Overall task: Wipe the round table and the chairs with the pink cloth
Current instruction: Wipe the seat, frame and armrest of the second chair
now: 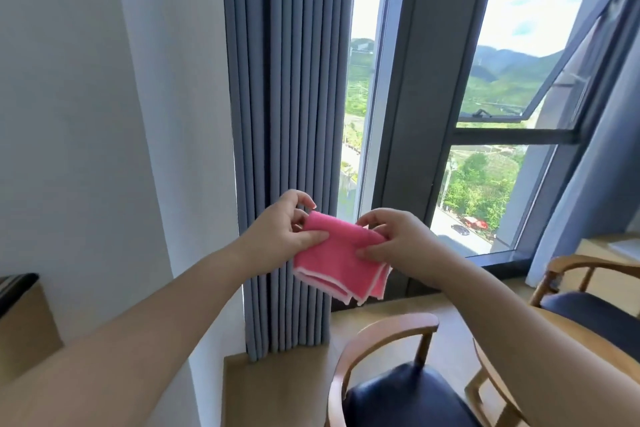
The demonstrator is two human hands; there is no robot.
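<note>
The pink cloth [337, 260], folded with pale edging, hangs in the air in front of the curtain. My left hand [282, 227] pinches its upper left corner and my right hand [398, 239] grips its upper right side. Below stands a wooden chair [381, 333] with a curved back and a dark blue seat. A second such chair [588, 267] stands at the right. The round wooden table [585, 336] shows only as a curved rim between them, mostly hidden behind my right forearm.
Grey-blue pleated curtains [287, 114] hang straight ahead beside a tall window [485, 97] whose upper pane is tilted outward. A white wall fills the left. A brown box-like piece [24, 319] sits at the lower left. Light wooden floor lies beneath the chairs.
</note>
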